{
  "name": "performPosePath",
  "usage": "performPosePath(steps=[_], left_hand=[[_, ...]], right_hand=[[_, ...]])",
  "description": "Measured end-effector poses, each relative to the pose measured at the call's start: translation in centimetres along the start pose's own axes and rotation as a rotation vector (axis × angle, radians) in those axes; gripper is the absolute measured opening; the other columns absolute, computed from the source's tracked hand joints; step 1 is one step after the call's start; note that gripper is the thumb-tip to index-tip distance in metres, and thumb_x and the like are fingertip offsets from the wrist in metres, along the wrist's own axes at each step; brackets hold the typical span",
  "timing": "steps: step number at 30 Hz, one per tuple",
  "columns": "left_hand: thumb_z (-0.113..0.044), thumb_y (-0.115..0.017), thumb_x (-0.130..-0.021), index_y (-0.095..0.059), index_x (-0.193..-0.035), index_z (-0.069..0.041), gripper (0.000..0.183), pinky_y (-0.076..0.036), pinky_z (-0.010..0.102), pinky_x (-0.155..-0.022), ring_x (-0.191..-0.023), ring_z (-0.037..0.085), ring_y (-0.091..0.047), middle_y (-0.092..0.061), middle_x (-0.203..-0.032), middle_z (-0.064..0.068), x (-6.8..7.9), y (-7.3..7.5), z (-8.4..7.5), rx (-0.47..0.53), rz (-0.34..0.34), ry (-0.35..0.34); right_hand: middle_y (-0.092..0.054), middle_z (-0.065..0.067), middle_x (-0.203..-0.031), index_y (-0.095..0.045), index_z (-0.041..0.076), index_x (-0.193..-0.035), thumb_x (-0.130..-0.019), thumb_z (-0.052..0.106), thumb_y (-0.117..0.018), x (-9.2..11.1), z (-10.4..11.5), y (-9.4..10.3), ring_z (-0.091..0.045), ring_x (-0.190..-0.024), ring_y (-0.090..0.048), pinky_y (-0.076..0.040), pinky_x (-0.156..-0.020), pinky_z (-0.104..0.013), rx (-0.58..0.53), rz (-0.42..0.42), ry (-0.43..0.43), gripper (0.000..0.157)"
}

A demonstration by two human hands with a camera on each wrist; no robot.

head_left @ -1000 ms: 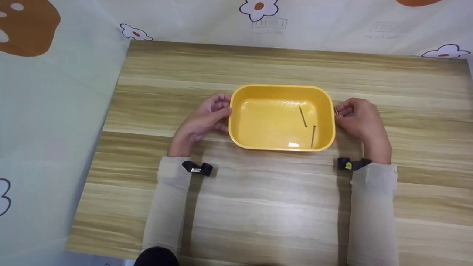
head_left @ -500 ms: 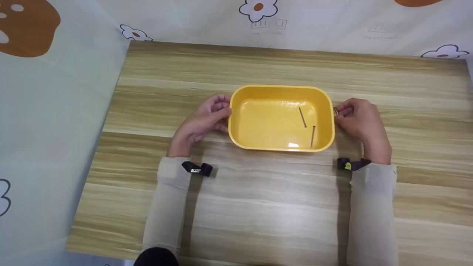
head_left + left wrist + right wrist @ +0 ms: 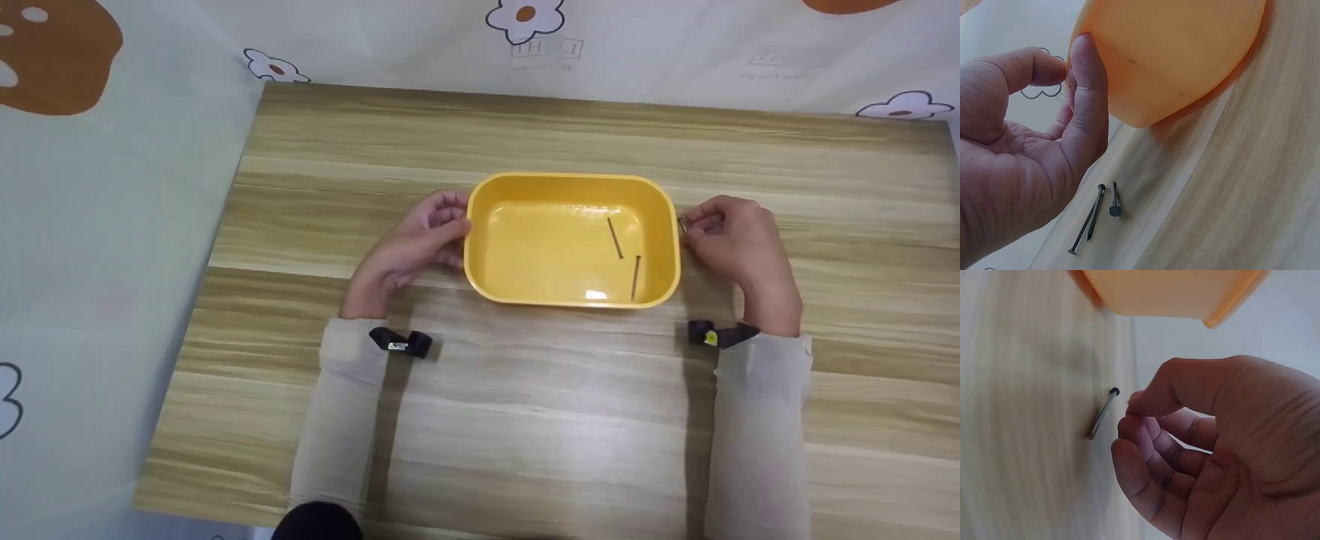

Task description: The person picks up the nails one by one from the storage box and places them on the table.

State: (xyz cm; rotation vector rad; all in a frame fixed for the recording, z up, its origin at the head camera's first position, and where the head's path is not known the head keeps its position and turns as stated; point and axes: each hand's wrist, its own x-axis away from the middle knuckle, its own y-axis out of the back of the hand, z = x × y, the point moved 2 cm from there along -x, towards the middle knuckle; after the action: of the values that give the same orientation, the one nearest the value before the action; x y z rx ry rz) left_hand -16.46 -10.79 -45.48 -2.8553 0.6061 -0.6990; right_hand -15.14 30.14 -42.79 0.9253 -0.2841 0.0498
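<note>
A yellow plastic bin (image 3: 555, 303) stands on the wooden table, with two nails inside near its right end: one nail (image 3: 616, 238) slants and another nail (image 3: 636, 277) lies by the front wall. My left hand (image 3: 409, 244) holds the bin's left wall between thumb and fingers. Under that hand, several loose nails (image 3: 1114, 205) lie on the table. At the bin's right side, my right hand (image 3: 739, 240) has loosely bent fingers, thumb tip near the index fingertip, and I see nothing between them. A nail (image 3: 1104, 413) lies on the table by those fingertips.
The wooden table (image 3: 525, 420) carries the bin and extends all around it. A patterned wall covering (image 3: 420, 45) rises along the back and left edges. Small black cameras, the left camera (image 3: 418, 344) and the right camera (image 3: 701, 331), sit on the wrists.
My right hand has shifted slightly right, a little away from the bin's wall. The bin, the nails in it and my left hand have stayed put.
</note>
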Motion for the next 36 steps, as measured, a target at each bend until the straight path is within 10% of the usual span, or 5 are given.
performPosePath(steps=[36], left_hand=[[-0.005, -0.059, -0.104, -0.046, -0.139, -0.005, 0.037, -0.063, 0.028, -0.064, -0.087, 0.018, -0.064, -0.059, -0.114, 0.011, 0.0, -0.1, -0.1, 0.003, 0.004, -0.009]], right_hand=[[-0.072, -0.019, -0.098, -0.074, -0.001, -0.11, -0.097, 0.014, -0.057, 2.9, 5.2, 1.7, 0.001, -0.077, -0.056, -0.043, -0.068, -0.007, -0.095, -0.218, 0.213, 0.026]])
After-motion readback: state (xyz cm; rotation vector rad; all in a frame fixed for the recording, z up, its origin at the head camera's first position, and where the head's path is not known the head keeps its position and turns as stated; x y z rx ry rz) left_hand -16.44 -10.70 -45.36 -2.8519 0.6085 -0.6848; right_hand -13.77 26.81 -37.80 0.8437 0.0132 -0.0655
